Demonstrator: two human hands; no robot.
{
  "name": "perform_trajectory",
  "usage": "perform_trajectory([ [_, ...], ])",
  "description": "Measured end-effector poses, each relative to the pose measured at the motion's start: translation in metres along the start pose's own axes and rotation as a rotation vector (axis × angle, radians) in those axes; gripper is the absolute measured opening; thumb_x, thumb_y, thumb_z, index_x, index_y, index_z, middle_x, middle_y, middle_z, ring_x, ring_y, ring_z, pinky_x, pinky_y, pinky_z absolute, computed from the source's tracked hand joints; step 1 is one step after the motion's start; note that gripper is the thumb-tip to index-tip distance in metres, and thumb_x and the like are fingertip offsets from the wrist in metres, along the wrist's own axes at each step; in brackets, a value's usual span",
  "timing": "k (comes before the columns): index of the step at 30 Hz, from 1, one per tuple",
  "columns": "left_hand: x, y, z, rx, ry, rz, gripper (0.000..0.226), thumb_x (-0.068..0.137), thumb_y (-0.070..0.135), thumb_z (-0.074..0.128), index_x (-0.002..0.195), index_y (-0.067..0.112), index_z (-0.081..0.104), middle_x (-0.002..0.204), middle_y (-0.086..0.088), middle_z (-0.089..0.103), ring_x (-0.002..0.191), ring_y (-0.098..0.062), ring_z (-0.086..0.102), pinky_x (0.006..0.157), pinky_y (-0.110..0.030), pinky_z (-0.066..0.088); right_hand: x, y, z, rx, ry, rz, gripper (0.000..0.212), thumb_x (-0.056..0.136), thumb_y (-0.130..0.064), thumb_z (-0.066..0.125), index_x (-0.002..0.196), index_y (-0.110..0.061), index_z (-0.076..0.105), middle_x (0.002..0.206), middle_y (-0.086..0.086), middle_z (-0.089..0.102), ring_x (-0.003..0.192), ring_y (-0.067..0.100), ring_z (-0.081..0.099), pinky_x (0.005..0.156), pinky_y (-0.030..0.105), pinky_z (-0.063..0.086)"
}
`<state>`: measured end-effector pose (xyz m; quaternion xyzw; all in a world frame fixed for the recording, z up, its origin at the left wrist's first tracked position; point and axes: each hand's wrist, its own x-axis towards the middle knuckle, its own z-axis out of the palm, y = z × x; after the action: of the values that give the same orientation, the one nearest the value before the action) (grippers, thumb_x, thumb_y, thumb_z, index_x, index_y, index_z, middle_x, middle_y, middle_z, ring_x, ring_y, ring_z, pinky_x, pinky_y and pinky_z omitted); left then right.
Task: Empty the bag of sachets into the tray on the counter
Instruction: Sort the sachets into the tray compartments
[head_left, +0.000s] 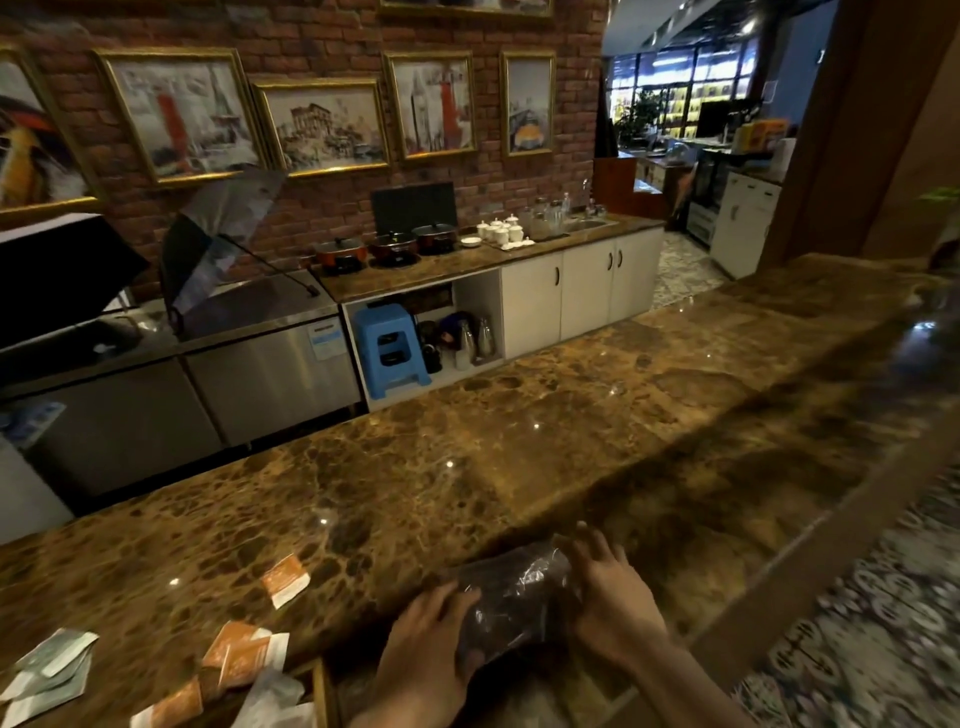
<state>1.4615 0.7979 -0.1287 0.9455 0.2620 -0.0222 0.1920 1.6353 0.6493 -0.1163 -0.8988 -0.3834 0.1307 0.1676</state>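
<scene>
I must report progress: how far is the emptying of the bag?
Done: some sachets already lie loose on the counter. In hand: the left hand and right hand hold the clear bag. Left: I cannot see what remains inside, nor a clear tray.
</scene>
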Motion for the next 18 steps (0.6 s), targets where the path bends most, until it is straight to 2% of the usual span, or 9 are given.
perform_trajectory([
  [2, 0.001, -0.001, 0.004, 0.046, -0.052, -0.011, 0.070, 0.098, 0.043, 0.050, 0.157, 0.039, 0.012, 0.168, 0.011, 0.007, 0.154, -0.016, 0.007, 0.124, -0.031, 0.005, 0.001, 0.004, 0.004, -0.038, -0.095, -0.085, 0.063, 0.099, -0.035, 0.047, 0.158, -0.037, 0.022, 0.170, -0.004, 0.007, 0.156, 0.023, 0.007, 0.122, 0.042, 0.027],
  [4, 0.002, -0.002, 0.007, 0.081, -0.098, -0.006, 0.072, 0.099, 0.042, 0.048, 0.158, 0.038, 0.007, 0.169, 0.010, 0.002, 0.155, -0.017, 0.000, 0.125, -0.033, 0.001, 0.002, 0.008, 0.010, -0.104, -0.172, -0.128, 0.060, 0.101, -0.035, 0.041, 0.158, -0.037, 0.021, 0.170, -0.003, 0.007, 0.157, 0.022, 0.003, 0.124, 0.041, 0.018],
  [6, 0.001, -0.003, 0.009, 0.113, -0.141, 0.005, 0.072, 0.100, 0.041, 0.046, 0.158, 0.036, 0.004, 0.169, 0.011, -0.002, 0.156, -0.018, -0.004, 0.125, -0.036, -0.002, 0.000, 0.010, 0.016, -0.161, -0.214, -0.125, 0.060, 0.100, -0.045, 0.030, 0.158, -0.037, 0.018, 0.171, -0.002, 0.006, 0.157, 0.023, 0.000, 0.125, 0.043, 0.008],
  [8, -0.001, -0.006, 0.013, 0.144, -0.169, 0.012, 0.073, 0.101, 0.042, 0.045, 0.158, 0.037, 0.001, 0.168, 0.012, -0.006, 0.155, -0.019, -0.008, 0.125, -0.039, -0.003, -0.003, 0.011, 0.019, -0.190, -0.224, -0.116, 0.082, 0.081, -0.063, 0.006, 0.158, -0.040, 0.017, 0.171, -0.004, 0.003, 0.157, 0.023, -0.002, 0.125, 0.045, 0.003],
  [10, -0.004, -0.010, 0.018, 0.162, -0.189, 0.010, 0.073, 0.101, 0.045, 0.044, 0.158, 0.039, -0.001, 0.168, 0.014, -0.009, 0.155, -0.018, -0.011, 0.124, -0.039, -0.005, -0.002, 0.015, 0.022, -0.215, -0.240, -0.124, 0.099, 0.064, -0.066, -0.005, 0.158, -0.042, 0.015, 0.171, -0.005, 0.000, 0.157, 0.023, -0.004, 0.125, 0.046, 0.001],
  [12, -0.006, -0.012, 0.019, 0.159, -0.201, 0.005, 0.071, 0.101, 0.047, 0.042, 0.157, 0.041, -0.002, 0.167, 0.015, -0.011, 0.154, -0.018, -0.013, 0.123, -0.039, -0.008, 0.000, 0.018, 0.024, -0.248, -0.265, -0.131, 0.082, 0.080, -0.065, 0.004, 0.159, -0.042, 0.010, 0.171, -0.003, -0.004, 0.157, 0.025, -0.007, 0.125, 0.048, -0.002],
  [14, -0.008, -0.012, 0.017, 0.157, -0.199, 0.009, 0.071, 0.102, 0.047, 0.041, 0.157, 0.041, -0.002, 0.167, 0.015, -0.012, 0.154, -0.018, -0.015, 0.123, -0.039, -0.010, 0.003, 0.019, 0.026, -0.281, -0.276, -0.129, 0.064, 0.099, -0.050, 0.027, 0.159, -0.040, 0.009, 0.171, -0.001, -0.005, 0.157, 0.027, -0.007, 0.124, 0.049, -0.003],
  [18, -0.014, -0.007, 0.005, 0.098, -0.169, -0.001, 0.070, 0.102, 0.046, 0.042, 0.157, 0.041, -0.001, 0.167, 0.016, -0.012, 0.154, -0.014, -0.016, 0.121, -0.036, -0.012, 0.006, 0.017, 0.028, -0.274, -0.246, -0.121, 0.062, 0.099, -0.040, 0.037, 0.158, -0.038, 0.019, 0.171, -0.001, 0.003, 0.157, 0.030, -0.004, 0.125, 0.050, -0.002],
])
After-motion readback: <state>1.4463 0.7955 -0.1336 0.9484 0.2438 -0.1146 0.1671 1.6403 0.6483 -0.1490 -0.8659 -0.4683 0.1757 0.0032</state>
